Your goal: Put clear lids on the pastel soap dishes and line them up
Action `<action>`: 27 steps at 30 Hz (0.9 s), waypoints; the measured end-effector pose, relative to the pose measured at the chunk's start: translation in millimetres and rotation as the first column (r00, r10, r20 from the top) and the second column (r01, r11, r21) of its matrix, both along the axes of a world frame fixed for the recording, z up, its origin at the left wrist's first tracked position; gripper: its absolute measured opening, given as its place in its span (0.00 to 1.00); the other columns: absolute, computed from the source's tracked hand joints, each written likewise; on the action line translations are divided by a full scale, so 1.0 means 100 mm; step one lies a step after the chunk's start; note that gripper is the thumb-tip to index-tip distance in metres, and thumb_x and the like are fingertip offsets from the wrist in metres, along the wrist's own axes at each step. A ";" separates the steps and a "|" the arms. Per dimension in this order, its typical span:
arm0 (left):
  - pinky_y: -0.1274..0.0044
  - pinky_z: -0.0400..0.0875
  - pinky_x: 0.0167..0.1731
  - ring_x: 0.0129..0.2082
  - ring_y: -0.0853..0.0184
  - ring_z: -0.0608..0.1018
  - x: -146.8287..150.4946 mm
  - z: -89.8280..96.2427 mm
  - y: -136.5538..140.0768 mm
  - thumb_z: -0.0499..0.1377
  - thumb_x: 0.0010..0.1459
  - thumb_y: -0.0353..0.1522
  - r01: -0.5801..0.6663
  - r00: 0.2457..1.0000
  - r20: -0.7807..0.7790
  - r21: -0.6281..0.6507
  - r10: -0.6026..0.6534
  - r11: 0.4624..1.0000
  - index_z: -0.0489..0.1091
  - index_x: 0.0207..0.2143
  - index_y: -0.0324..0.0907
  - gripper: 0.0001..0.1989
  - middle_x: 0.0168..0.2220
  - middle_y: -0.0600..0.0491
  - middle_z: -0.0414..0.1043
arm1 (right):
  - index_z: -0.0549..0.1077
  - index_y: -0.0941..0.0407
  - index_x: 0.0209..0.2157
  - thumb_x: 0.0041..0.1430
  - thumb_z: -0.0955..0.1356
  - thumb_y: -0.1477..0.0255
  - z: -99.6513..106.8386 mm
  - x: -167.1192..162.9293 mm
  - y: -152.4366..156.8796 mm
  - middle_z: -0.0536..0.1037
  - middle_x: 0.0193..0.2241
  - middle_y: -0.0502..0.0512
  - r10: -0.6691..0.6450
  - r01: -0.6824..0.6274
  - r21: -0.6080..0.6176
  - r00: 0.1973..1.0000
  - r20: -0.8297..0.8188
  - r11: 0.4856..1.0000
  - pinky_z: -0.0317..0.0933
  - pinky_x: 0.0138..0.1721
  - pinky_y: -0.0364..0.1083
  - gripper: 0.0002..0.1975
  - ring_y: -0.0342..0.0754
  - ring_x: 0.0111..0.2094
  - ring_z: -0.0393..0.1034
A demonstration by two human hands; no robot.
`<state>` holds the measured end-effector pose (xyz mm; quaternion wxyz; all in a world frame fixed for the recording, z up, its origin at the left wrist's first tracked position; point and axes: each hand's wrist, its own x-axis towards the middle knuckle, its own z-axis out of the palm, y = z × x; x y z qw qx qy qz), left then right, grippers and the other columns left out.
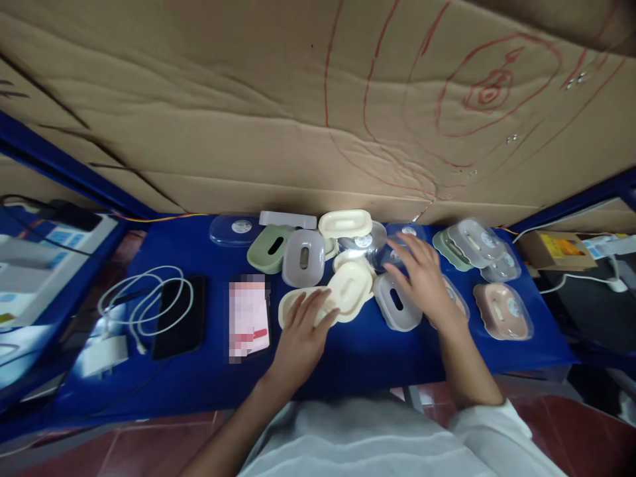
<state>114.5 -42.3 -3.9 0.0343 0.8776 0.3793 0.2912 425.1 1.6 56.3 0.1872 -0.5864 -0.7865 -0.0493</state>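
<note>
The fingers of the left hand (303, 334) lie loosely spread over a cream dish (288, 310), at the edge of a cream tray (352, 288) that overlaps it; whether they pinch either piece, I cannot tell from this angle. The fingers of the right hand (422, 275) are parted and released, with nothing in their grasp, reaching over the clear lids at the back. Just below that hand, a grey dish (396, 308) with a dark slot sits beside the cream pieces.

Behind the left hand are a second slotted dish, greyish (304, 255), and a green dish (265, 255) touching it. Another cream tray (345, 223) lies at the back.

Farther right, a pink dish (499, 311) has a clear cover, and more covers (474, 242) are stacked behind it. To the left lie a lit phone (251, 315), a dark tablet (191, 324), a coiled white cable (144, 326) and a charger (105, 356). Everything rests on a blue table (348, 364) before a cardboard wall (223, 99).
</note>
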 end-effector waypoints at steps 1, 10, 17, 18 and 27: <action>0.50 0.72 0.65 0.67 0.48 0.74 -0.03 0.01 0.01 0.56 0.67 0.17 -0.049 0.998 0.026 0.000 0.049 0.999 0.76 0.55 0.41 0.20 0.65 0.37 0.73 | 0.66 0.49 0.72 0.78 0.64 0.57 -0.06 0.10 -0.26 0.68 0.72 0.64 -0.085 0.085 -0.017 0.996 0.013 0.996 0.56 0.71 0.66 0.27 0.63 0.73 0.61; 0.67 0.80 0.57 0.56 0.59 0.83 0.31 0.07 -0.35 0.59 0.71 0.25 0.262 0.920 0.367 -0.317 -0.137 0.911 0.76 0.55 0.47 0.15 0.58 0.45 0.79 | 0.76 0.54 0.63 0.68 0.72 0.49 -0.79 0.67 -1.53 0.72 0.65 0.71 -0.543 0.582 0.103 0.799 -0.260 0.807 0.65 0.66 0.71 0.32 0.68 0.68 0.68; 0.65 0.82 0.56 0.59 0.57 0.81 0.59 0.17 -0.48 0.62 0.72 0.33 0.528 0.721 0.692 -0.590 0.046 0.611 0.63 0.70 0.51 0.27 0.65 0.42 0.73 | 0.77 0.58 0.61 0.67 0.74 0.54 -0.71 0.16 -1.15 0.76 0.59 0.73 -0.487 0.639 0.274 0.744 -0.458 0.719 0.68 0.64 0.71 0.29 0.70 0.63 0.73; 0.64 0.82 0.57 0.61 0.56 0.80 0.60 0.16 -0.46 0.64 0.71 0.34 0.543 0.681 0.722 -0.609 0.121 0.578 0.61 0.71 0.53 0.30 0.67 0.42 0.70 | 0.76 0.57 0.62 0.67 0.74 0.55 -0.68 0.02 -1.11 0.76 0.59 0.72 -0.430 0.598 0.291 0.768 -0.475 0.747 0.68 0.64 0.71 0.29 0.70 0.63 0.73; 0.54 0.72 0.67 0.68 0.42 0.74 0.32 0.13 -0.07 0.76 0.53 0.53 0.506 0.410 0.786 -0.618 0.462 0.602 0.49 0.76 0.49 0.58 0.71 0.37 0.65 | 0.68 0.48 0.70 0.74 0.65 0.49 -0.19 -0.82 -0.61 0.73 0.67 0.66 0.212 -0.218 0.066 0.763 -0.611 0.974 0.70 0.65 0.63 0.31 0.63 0.68 0.70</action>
